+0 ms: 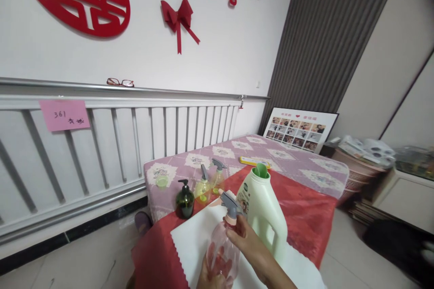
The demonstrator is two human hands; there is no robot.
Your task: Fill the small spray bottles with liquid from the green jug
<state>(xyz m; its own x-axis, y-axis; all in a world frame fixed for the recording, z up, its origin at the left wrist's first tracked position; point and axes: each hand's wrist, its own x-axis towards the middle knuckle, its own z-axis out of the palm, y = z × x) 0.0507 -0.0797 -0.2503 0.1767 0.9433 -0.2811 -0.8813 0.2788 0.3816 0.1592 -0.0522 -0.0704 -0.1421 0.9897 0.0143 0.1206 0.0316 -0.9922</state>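
Head view: clear pink spray bottle (pixel 222 248) stands on white cloth (pixel 190 244) at table's near edge, looks empty. Left hand (pixel 212 275) wraps its base from below; right hand (pixel 249 244) fingers pinch the grey trigger head (pixel 230 205). Just behind, touching right hand: pale green detergent jug (pixel 262 214), cap off, green spout showing, label unreadable. Further back: dark green pump bottle (pixel 185 201), two yellowish sprayers (pixel 210 185) w/ liquid low inside. Pink note (pixel 64 115) on rail reads "361".
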